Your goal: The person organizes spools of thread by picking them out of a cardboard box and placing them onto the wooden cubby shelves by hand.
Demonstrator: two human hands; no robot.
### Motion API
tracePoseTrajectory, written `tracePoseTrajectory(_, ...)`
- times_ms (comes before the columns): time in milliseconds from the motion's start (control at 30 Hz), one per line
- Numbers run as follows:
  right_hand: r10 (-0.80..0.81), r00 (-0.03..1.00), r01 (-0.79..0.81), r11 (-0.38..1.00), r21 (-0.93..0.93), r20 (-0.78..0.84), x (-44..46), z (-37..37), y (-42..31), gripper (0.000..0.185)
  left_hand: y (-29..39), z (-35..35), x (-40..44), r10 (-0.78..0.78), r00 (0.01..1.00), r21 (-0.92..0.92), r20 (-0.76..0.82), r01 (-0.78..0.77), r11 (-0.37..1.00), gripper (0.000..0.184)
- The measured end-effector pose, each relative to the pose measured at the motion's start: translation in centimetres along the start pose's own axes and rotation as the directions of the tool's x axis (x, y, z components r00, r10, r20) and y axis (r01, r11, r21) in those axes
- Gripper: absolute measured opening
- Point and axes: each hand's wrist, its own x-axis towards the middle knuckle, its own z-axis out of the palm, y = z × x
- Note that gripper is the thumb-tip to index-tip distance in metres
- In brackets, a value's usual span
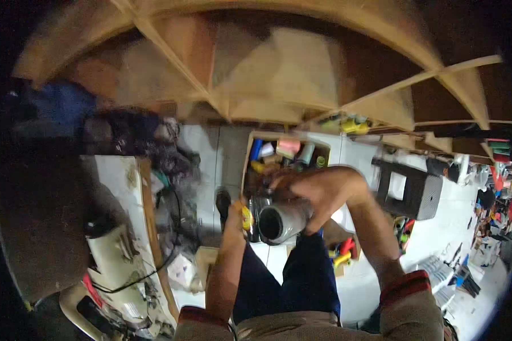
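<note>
Cone (292, 219) held at the frame's centre

The right hand (321, 192) has its fingers clamped on the grey, hollow-ended cone. The left hand (236, 217) is at a yellow-labelled cylinder (253, 220) beside it; whether those fingers grip cannot be told. A box (247, 170) of spools (308, 153) sits above centre.

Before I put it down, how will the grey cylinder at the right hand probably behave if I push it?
The grey cylinder would likely roll on its side, because its wall looks round. It may be light for its size, since its near end shows a dark hollow. It seems fairly stiff: its rim looks round with the right hand on it.
</note>
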Motion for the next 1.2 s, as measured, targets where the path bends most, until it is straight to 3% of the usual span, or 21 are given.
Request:
tracePoseTrajectory(100,0.026,0.998,-0.024,0.999,0.044,-0.052,-2.9,-0.8,-4.8,0.073,5.4,8.4,-8.3,-0.110,0.928,-0.280,0.356,0.219,0.935,0.046)
tracePoseTrajectory(133,-0.074,0.984,0.062,0.995,-0.079,-0.160,-3.9,0.0,-4.3,0.073,7.5,10.3,-10.0,-0.088,0.925,-0.237,0.369,0.185,0.954,0.053)
tracePoseTrajectory(200,-0.115,0.954,0.147,0.984,0.099,-0.275,-6.8,-0.8,-7.4,0.077,10.7,13.5,-12.9,-0.042,0.897,-0.200,0.440,0.143,0.969,0.059)
tracePoseTrajectory(300,-0.145,0.934,0.204,0.967,0.153,-0.326,-9.5,-1.1,-9.6,0.075,13.7,16.2,-17.0,-0.027,0.800,-0.182,0.599,0.169,0.969,0.062)
tracePoseTrajectory(333,-0.233,0.912,0.290,0.948,0.131,-0.339,-10.5,-1.4,-9.6,0.071,15.7,17.8,-18.6,-0.008,0.716,-0.211,0.698,0.216,0.953,0.062)
tracePoseTrajectory(400,-0.206,0.894,0.369,0.842,0.393,-0.397,-12.4,-0.9,-10.4,0.063,20.0,20.8,-23.1,0.027,0.524,-0.238,0.851,0.339,0.910,0.064)
tracePoseTrajectory(433,-0.166,0.863,0.425,0.747,0.510,-0.477,-13.1,-0.6,-10.8,0.058,21.0,21.8,-24.6,-0.051,0.560,-0.229,0.827,0.419,0.879,0.069)
tracePoseTrajectory(467,-0.198,0.827,0.484,0.728,0.485,-0.527,-13.6,-0.8,-11.4,0.055,19.3,21.4,-23.6,-0.004,0.564,-0.232,0.826,0.347,0.909,0.079)
tracePoseTrajectory(533,-0.247,0.745,0.603,0.647,0.467,-0.620,-14.5,-1.0,-13.2,0.051,19.5,22.5,-24.5,0.070,0.501,-0.328,0.863,0.449,0.831,0.088)
tracePoseTrajectory(600,-0.112,0.709,0.639,0.519,0.567,-0.696,-15.4,-0.6,-14.4,0.050,20.8,23.5,-25.8,0.135,0.523,-0.354,0.842,0.345,0.870,0.090)
tracePoseTrajectory(667,0.093,0.669,0.620,0.477,0.623,-0.738,-16.3,-0.5,-15.8,0.052,21.4,22.7,-25.7,0.074,0.525,-0.303,0.848,0.366,0.880,0.092)
tracePoseTrajectory(767,0.165,0.670,0.636,0.375,0.675,-0.724,-17.4,-1.4,-16.4,0.051,22.8,22.2,-26.0,0.102,0.513,-0.309,0.853,0.336,0.890,0.099)
tracePoseTrajectory(800,0.240,0.612,0.641,0.407,0.651,-0.753,-17.7,-2.1,-17.9,0.051,23.3,22.0,-26.1,0.100,0.516,-0.311,0.851,0.342,0.887,0.099)
tracePoseTrajectory(833,0.336,0.558,0.583,0.491,0.647,-0.759,-18.2,-2.9,-18.5,0.051,23.2,21.8,-24.8,0.090,0.442,-0.300,0.893,0.432,0.851,0.096)
tracePoseTrajectory(933,0.514,0.403,0.463,0.600,0.653,-0.758,-18.5,-5.0,-19.5,0.051,23.7,21.2,-24.7,0.234,0.521,-0.386,0.821,0.202,0.900,0.090)
tracePoseTrajectory(967,0.481,0.332,0.480,0.654,0.585,-0.811,-18.4,-5.2,-20.5,0.049,22.8,19.5,-22.8,0.187,0.532,-0.369,0.826,0.258,0.893,0.091)
tracePoseTrajectory(1067,0.339,0.121,0.480,0.803,0.354,-0.933,-17.3,-7.9,-19.7,0.048,22.7,18.5,-21.5,0.259,0.522,-0.405,0.813,0.186,0.895,0.091)
tracePoseTrajectory(1100,0.341,0.097,0.386,0.853,0.351,-0.935,-16.9,-8.3,-21.4,0.050,22.8,18.2,-21.8,0.254,0.535,-0.428,0.805,0.228,0.875,0.091)
tracePoseTrajectory(1200,0.410,0.140,0.443,0.789,0.427,-0.901,-15.6,-11.3,-21.7,0.042,23.4,17.6,-22.9,0.241,0.527,-0.417,0.815,0.245,0.875,0.094)
